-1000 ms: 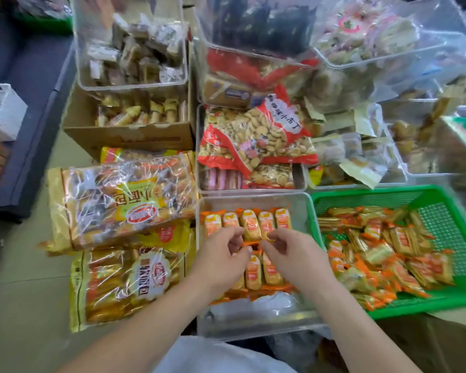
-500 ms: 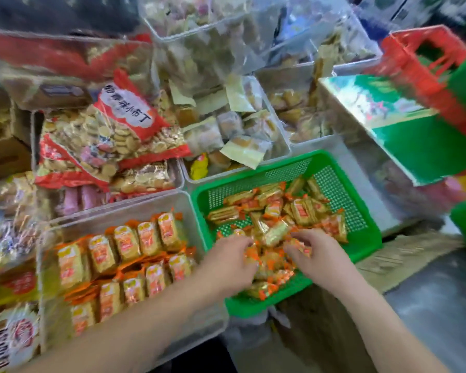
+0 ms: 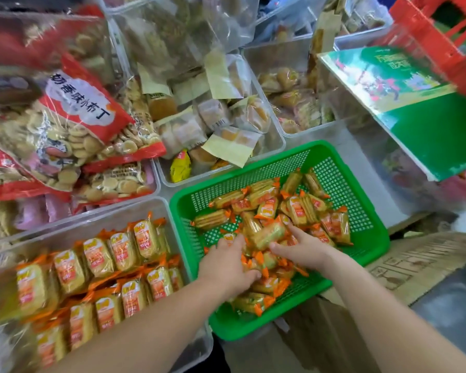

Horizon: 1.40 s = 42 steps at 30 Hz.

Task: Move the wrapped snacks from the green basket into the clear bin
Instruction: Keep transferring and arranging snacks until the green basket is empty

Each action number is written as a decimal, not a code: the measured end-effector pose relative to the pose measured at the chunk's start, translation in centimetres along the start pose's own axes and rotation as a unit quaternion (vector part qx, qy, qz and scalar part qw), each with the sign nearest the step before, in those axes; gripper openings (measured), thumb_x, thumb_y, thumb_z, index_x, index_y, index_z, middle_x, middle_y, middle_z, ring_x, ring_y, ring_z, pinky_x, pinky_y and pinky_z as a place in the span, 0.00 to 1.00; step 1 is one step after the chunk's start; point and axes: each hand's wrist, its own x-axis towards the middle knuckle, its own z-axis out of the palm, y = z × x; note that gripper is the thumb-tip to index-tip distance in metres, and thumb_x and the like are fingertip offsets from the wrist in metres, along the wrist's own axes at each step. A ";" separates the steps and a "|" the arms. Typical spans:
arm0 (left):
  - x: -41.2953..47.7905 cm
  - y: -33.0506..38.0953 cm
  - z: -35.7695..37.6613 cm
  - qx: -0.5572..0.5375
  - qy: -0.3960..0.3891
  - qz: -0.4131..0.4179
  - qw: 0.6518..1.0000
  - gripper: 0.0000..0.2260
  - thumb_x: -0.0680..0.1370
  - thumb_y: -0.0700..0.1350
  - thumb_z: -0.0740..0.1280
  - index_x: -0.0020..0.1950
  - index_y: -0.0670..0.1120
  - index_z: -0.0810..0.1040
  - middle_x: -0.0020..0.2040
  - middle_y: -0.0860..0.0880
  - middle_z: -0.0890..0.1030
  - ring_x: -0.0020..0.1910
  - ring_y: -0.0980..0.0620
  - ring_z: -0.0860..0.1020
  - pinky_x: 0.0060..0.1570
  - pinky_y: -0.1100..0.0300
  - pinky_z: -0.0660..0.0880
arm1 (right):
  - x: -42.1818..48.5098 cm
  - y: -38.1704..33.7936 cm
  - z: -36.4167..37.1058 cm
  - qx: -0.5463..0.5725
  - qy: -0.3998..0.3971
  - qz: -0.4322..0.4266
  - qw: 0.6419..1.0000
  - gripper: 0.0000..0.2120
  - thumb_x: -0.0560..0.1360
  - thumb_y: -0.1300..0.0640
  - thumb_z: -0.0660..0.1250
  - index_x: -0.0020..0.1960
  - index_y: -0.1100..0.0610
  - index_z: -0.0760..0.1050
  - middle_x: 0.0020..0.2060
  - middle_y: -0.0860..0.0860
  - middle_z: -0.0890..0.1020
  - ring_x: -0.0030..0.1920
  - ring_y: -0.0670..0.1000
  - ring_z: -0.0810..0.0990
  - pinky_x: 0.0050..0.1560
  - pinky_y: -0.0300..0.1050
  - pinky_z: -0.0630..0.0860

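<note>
Wrapped snacks point(image 3: 299, 211) | orange-ended, in green basket point(image 3: 234, 332) | left hand point(image 3: 226, 265) grips some | right hand point(image 3: 304, 250) pinches one

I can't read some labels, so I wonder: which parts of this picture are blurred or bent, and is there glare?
Head view: the green basket and the left hand and right hand look sharp; the red crate top right and the snacks in the near-left corner of the clear bin are smeared; rims bow from the wide lens; clear bags at the top carry soft glare.
</note>
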 end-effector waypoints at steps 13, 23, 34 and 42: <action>0.9 0.2 -0.2 -0.346 -0.032 -0.034 0.937 0.43 0.80 0.55 0.71 0.81 0.70 0.42 0.83 0.44 0.52 0.82 0.39 0.59 0.79 0.45 0.62 | -1.7 -3.2 2.6 0.190 0.003 -0.057 0.980 0.38 0.74 0.36 0.73 0.80 0.39 0.61 0.73 0.47 0.70 0.64 0.54 0.74 0.53 0.56 0.78; -1.8 0.8 -1.6 -0.359 0.011 0.148 0.922 0.55 0.57 0.61 0.79 0.77 0.78 0.51 0.79 0.57 0.51 0.80 0.53 0.62 0.79 0.55 0.62 | -5.8 -4.2 4.4 0.315 0.000 -0.109 0.943 0.11 0.86 0.50 0.58 0.63 0.41 0.77 0.61 0.40 0.81 0.54 0.41 0.81 0.58 0.47 0.80; -3.2 1.9 -3.9 -0.415 0.124 0.151 0.889 0.46 0.63 0.53 0.85 0.78 0.62 0.68 0.72 0.56 0.67 0.70 0.62 0.71 0.73 0.62 0.69 | -7.5 -4.3 4.1 0.351 0.084 -0.182 0.915 0.23 0.82 0.47 0.67 0.76 0.46 0.70 0.69 0.44 0.76 0.61 0.42 0.78 0.52 0.41 0.77; -3.8 -0.1 -4.3 -0.394 0.138 0.155 0.896 0.32 0.68 0.50 0.81 0.68 0.67 0.76 0.72 0.57 0.66 0.74 0.57 0.68 0.74 0.55 0.70 | -8.2 -4.6 5.7 0.388 0.027 -0.140 0.911 0.23 0.80 0.41 0.68 0.74 0.41 0.72 0.64 0.44 0.81 0.50 0.48 0.84 0.43 0.43 0.81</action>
